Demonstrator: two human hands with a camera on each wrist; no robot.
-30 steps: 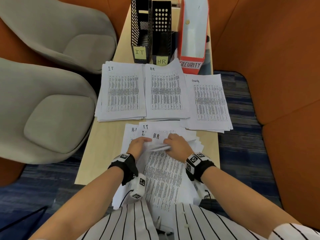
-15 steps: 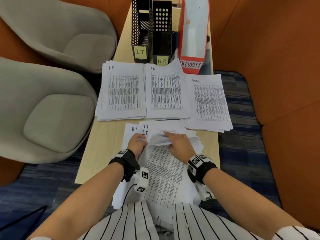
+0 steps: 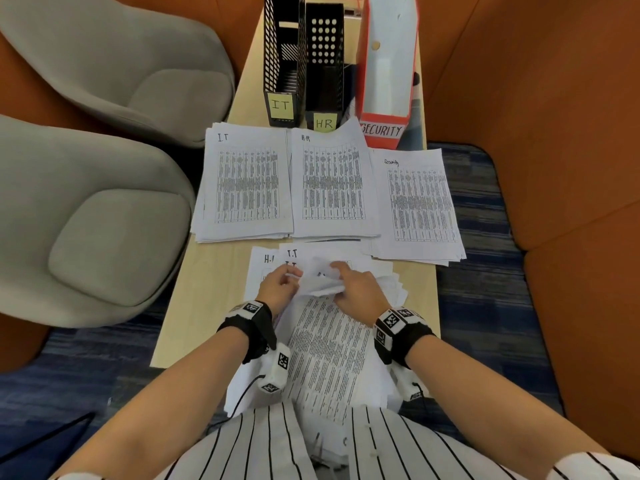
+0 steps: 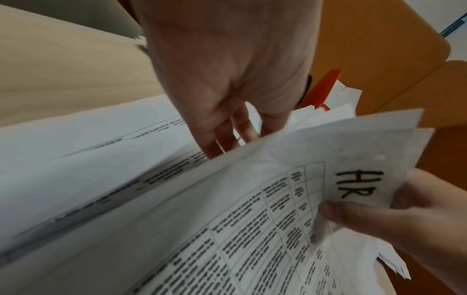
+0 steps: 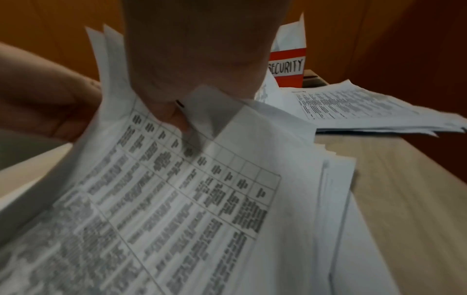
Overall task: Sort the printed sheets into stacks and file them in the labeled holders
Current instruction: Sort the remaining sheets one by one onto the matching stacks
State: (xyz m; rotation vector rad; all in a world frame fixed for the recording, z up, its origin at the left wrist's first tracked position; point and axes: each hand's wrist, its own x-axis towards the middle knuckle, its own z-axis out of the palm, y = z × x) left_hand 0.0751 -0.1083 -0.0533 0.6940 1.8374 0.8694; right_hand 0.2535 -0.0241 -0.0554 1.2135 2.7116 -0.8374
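Note:
Near the table's front edge lies an unsorted pile of printed sheets. My right hand pinches the far edge of its top sheet, marked HR, and holds that edge curled up off the pile. My left hand reaches in beside it, fingers going under the raised sheet onto the sheets below. Further back lie three sorted stacks: IT, HR and Security. Behind them stand the black IT holder, black HR holder and red SECURITY holder.
The narrow wooden table shows bare wood left of the pile. Two grey chairs stand close on the left. An orange booth wall runs along the right. The unsorted pile hangs over the table's near edge onto my lap.
My right hand has raised and curled the far edge of the HR sheet, hiding its label in the head view. My left hand has shifted slightly forward beside it.

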